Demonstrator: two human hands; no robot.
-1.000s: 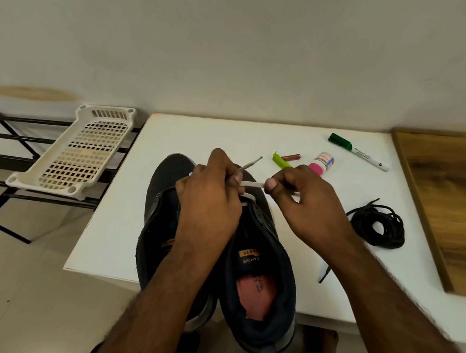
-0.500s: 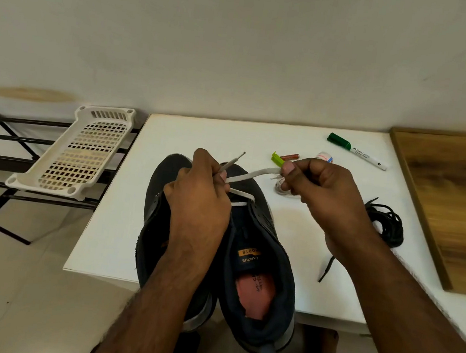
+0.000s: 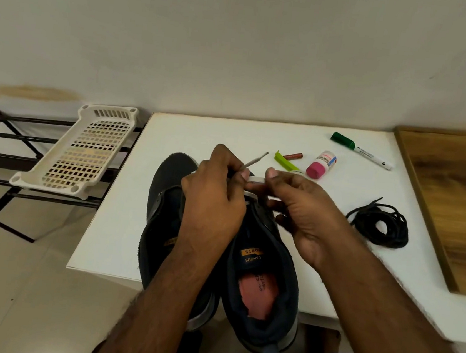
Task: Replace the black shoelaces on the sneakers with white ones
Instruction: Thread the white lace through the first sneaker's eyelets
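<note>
White shoelace lies across the toe end of the right-hand sneaker of a dark pair on a white bench; the left hand pinches one end, its stiff tip poking up past the fingers; the right hand pinches the flat run just beside it. It looks light, limp and a little slippery — best held close behind the hard tip, which alone should push through an eyelet. Black laces sit coiled to the right, already out.
</note>
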